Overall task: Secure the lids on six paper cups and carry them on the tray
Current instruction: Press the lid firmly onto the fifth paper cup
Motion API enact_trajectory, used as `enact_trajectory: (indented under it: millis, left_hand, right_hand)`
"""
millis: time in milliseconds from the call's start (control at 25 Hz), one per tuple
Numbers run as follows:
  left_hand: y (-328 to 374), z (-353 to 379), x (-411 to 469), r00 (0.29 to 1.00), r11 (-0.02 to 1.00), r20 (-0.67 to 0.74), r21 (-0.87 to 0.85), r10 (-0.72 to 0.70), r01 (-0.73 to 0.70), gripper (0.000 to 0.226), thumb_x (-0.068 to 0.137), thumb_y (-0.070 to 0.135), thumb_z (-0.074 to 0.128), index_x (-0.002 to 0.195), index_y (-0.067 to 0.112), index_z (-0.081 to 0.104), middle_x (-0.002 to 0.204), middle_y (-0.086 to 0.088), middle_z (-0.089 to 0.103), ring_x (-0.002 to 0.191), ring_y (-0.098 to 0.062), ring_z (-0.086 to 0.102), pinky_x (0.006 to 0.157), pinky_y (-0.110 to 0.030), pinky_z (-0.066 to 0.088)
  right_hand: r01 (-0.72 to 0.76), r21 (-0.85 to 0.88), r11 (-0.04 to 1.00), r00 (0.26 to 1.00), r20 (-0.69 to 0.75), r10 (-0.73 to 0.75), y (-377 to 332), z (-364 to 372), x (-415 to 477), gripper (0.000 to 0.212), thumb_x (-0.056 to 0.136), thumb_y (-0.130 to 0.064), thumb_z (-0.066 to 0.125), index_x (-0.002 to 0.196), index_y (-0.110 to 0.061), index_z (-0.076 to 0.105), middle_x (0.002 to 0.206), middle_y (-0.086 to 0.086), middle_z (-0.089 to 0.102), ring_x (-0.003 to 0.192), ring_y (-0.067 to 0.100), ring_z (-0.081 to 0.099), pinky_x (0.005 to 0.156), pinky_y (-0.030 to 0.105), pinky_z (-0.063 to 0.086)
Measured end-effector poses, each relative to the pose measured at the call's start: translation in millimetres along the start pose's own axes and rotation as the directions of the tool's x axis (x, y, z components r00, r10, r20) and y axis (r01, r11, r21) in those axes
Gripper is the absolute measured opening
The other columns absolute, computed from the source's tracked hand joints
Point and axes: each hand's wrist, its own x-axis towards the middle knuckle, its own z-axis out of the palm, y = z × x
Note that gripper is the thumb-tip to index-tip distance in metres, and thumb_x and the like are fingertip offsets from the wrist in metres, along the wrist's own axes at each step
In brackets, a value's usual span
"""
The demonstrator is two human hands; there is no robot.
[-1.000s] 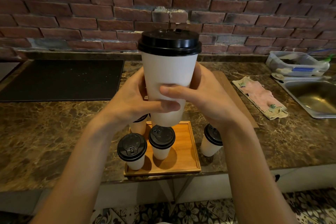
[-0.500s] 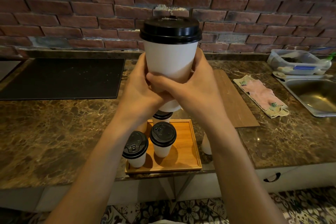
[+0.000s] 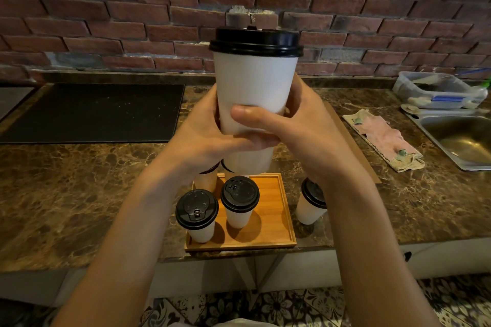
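I hold a white paper cup [image 3: 253, 87] with a black lid [image 3: 255, 41] upright in the air, close to the camera. My left hand [image 3: 202, 135] and my right hand [image 3: 300, 127] both wrap round its lower half. Below, a wooden tray [image 3: 276, 223] sits at the counter's front edge. Two lidded cups [image 3: 197, 214] [image 3: 239, 200] stand on its left half, and two more behind them are mostly hidden by my hands. Another lidded cup [image 3: 310, 203] stands on the counter right of the tray, partly behind my right forearm.
A black mat [image 3: 93, 111] lies at the back left of the marble counter [image 3: 66, 194]. A wooden board [image 3: 353, 146] lies right of the tray, then a cloth [image 3: 385, 138]. A steel sink [image 3: 462, 138] and a plastic tub [image 3: 435, 90] are at the far right. Brick wall behind.
The held cup rose between the first two frames and has now come back down a little. Both hands have kept their grip on it.
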Motion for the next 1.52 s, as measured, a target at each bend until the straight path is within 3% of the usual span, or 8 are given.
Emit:
enact_trajectory:
  millis: [160, 400, 600, 800, 1000, 1120, 1280, 1520]
  left_hand:
    - [1, -5, -3, 0.994, 0.997, 0.107, -0.075, -0.019, 0.027, 0.069, 0.061, 0.023, 0.078, 0.122, 0.027, 0.047, 0.105, 0.021, 0.066, 0.102, -0.003, 0.063, 0.075, -0.012, 0.051]
    - [2, -7, -3, 0.995, 0.994, 0.101, -0.105, -0.022, 0.032, 0.070, 0.060, 0.026, 0.076, 0.123, 0.025, 0.047, 0.105, 0.019, 0.065, 0.104, -0.007, 0.063, 0.077, -0.016, 0.052]
    - [1, -1, 1, 1.000, 0.999, 0.000, -0.052, -0.004, 0.004, 0.068, 0.060, 0.020, 0.079, 0.118, 0.031, 0.046, 0.103, 0.027, 0.064, 0.103, 0.000, 0.062, 0.076, -0.013, 0.051]
    - [-3, 7, 7, 0.990, 0.998, -0.138, 0.050, 0.033, -0.026, 0.077, 0.065, 0.009, 0.082, 0.126, 0.030, 0.040, 0.113, 0.018, 0.056, 0.101, 0.012, 0.057, 0.074, -0.006, 0.048]
    - [-5, 12, 12, 0.983, 0.998, -0.176, 0.052, 0.053, -0.044, 0.081, 0.064, 0.001, 0.080, 0.127, 0.028, 0.038, 0.112, 0.019, 0.054, 0.098, 0.018, 0.055, 0.071, -0.003, 0.046]
    - [-5, 4, 11, 0.991, 0.997, -0.118, 0.055, 0.055, -0.049, 0.075, 0.064, 0.001, 0.080, 0.118, 0.037, 0.041, 0.106, 0.024, 0.057, 0.097, 0.019, 0.055, 0.070, -0.001, 0.045]
    - [1, -3, 9, 1.000, 1.000, -0.019, 0.018, 0.025, -0.024, 0.063, 0.061, 0.025, 0.080, 0.111, 0.040, 0.044, 0.097, 0.037, 0.062, 0.097, 0.014, 0.058, 0.068, -0.002, 0.046]
    - [-3, -14, 8, 0.987, 0.993, 0.164, -0.116, -0.004, 0.023, 0.071, 0.060, 0.027, 0.079, 0.123, 0.027, 0.047, 0.109, 0.019, 0.065, 0.105, -0.006, 0.063, 0.077, -0.014, 0.052]
  right_hand:
    - [0.002, 0.002, 1.000, 0.992, 0.124, -0.002, -3, -8, 0, 0.074, 0.066, -0.035, 0.081, 0.131, -0.023, 0.049, 0.116, -0.006, 0.064, 0.107, 0.010, 0.064, 0.084, 0.027, 0.056]
    - [0.002, 0.000, 1.000, 0.990, 0.143, -0.002, -1, -9, 0, 0.060, 0.071, -0.027, 0.077, 0.125, -0.026, 0.051, 0.113, -0.007, 0.066, 0.105, 0.008, 0.065, 0.083, 0.025, 0.056]
    - [0.008, -0.079, 0.997, 0.999, 0.031, -0.005, -5, -3, 3, 0.069, 0.070, -0.033, 0.082, 0.129, -0.024, 0.048, 0.113, -0.008, 0.062, 0.099, 0.003, 0.063, 0.076, 0.017, 0.056]
    - [-0.003, -0.138, 0.990, 0.985, -0.171, -0.021, -3, 10, 5, 0.075, 0.067, -0.041, 0.084, 0.130, -0.026, 0.046, 0.114, -0.011, 0.059, 0.101, 0.004, 0.061, 0.080, 0.028, 0.058]
    - [0.013, -0.214, 0.977, 0.961, -0.267, -0.071, -3, 16, 6, 0.073, 0.065, -0.052, 0.081, 0.126, -0.031, 0.046, 0.110, -0.018, 0.059, 0.099, -0.003, 0.059, 0.079, 0.027, 0.058]
    - [0.027, -0.167, 0.986, 0.978, -0.201, -0.061, -4, 11, 7, 0.076, 0.066, -0.044, 0.084, 0.131, -0.028, 0.048, 0.116, -0.015, 0.060, 0.103, 0.000, 0.060, 0.082, 0.029, 0.058]
    - [0.005, -0.070, 0.998, 0.998, -0.058, -0.009, -4, 1, 7, 0.072, 0.070, -0.040, 0.082, 0.133, -0.027, 0.049, 0.118, -0.011, 0.062, 0.104, 0.002, 0.062, 0.080, 0.026, 0.059]
    - [-0.012, 0.039, 0.999, 0.985, 0.170, 0.005, 1, -15, 11, 0.060, 0.072, -0.030, 0.078, 0.126, -0.027, 0.054, 0.117, -0.007, 0.066, 0.110, 0.012, 0.064, 0.086, 0.032, 0.056]
